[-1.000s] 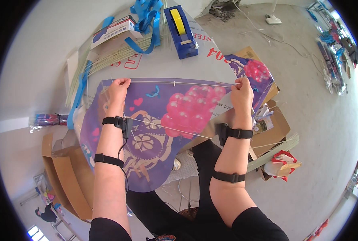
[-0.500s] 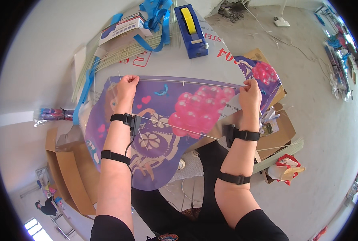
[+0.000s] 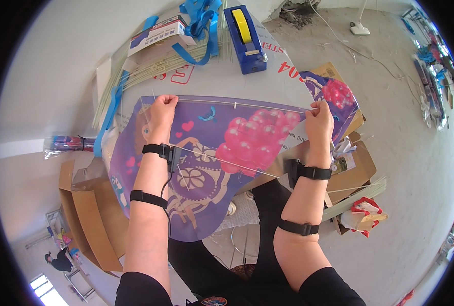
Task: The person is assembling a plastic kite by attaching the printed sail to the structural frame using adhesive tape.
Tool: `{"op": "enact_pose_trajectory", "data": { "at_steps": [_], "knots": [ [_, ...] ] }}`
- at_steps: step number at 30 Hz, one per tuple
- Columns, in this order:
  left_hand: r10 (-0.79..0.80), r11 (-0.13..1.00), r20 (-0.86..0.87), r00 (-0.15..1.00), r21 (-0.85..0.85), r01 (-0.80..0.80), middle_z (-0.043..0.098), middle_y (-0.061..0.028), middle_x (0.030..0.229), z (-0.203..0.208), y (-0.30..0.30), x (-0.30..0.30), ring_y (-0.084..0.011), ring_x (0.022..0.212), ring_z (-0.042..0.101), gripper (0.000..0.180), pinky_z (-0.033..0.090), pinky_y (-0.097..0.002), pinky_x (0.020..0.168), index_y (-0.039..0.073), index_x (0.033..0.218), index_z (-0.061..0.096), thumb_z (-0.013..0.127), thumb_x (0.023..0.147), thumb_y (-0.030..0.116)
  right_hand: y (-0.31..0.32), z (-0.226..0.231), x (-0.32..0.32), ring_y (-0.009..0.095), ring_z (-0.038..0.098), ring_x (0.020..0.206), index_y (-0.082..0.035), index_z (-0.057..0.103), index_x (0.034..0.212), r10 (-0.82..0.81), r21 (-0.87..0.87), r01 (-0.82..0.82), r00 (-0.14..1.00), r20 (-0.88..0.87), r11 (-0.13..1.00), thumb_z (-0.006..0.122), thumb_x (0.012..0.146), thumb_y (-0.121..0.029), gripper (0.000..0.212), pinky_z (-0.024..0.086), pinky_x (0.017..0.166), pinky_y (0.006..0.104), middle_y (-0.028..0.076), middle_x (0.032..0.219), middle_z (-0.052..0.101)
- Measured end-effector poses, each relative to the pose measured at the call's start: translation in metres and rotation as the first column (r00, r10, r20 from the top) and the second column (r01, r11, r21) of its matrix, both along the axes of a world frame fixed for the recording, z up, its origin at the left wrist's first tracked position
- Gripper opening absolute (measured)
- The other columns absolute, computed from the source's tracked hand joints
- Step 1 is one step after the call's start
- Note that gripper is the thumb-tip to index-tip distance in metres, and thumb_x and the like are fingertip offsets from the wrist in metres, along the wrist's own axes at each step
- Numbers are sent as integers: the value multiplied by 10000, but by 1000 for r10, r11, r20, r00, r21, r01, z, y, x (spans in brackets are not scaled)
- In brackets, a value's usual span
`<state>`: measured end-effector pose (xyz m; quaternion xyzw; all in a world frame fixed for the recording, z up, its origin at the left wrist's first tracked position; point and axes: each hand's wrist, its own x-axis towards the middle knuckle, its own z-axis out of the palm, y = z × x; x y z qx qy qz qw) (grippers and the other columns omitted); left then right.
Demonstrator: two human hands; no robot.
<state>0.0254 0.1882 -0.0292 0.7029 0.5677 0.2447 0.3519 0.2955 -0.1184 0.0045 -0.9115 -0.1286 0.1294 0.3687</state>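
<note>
Two pinches noted: your left hand [image 3: 164, 109] and right hand [image 3: 319, 118] hold the purple sheet [image 3: 206, 176], long edge crosswise at upper centre.

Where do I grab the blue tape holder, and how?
Probably by its two long sides, coming down from above: thumb on one side, fingers on the other. The tape holder is long and narrow, with the yellow roll showing in its open top. The tape's loose end points toward the person, so I'd keep fingers off that end.
</note>
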Motion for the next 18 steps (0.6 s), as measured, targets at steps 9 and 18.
{"op": "enact_pose_trajectory", "data": {
  "at_steps": [9, 18],
  "knots": [
    [-12, 999, -17, 1000, -48, 11, 673, -19, 828, 1, -2, 3, -90, 760, 597, 154, 464, -231, 709, 34, 916, 680, 717, 824, 152, -3, -4, 3, 298, 638, 816, -56, 581, 994, 20, 8, -20, 999, 26, 1000, 671, 746, -60, 264, 489, 719, 385, 113, 809, 655],
    [-45, 998, -66, 997, 50, 49, 684, -42, 798, -2, -1, 1, -117, 709, 615, 182, 484, -259, 644, 34, 917, 684, 711, 819, 185, -3, -4, 2, 297, 630, 824, -58, 574, 987, 12, 7, -12, 1000, 27, 1000, 667, 748, -52, 257, 479, 726, 390, 107, 809, 652]
  ]
}}
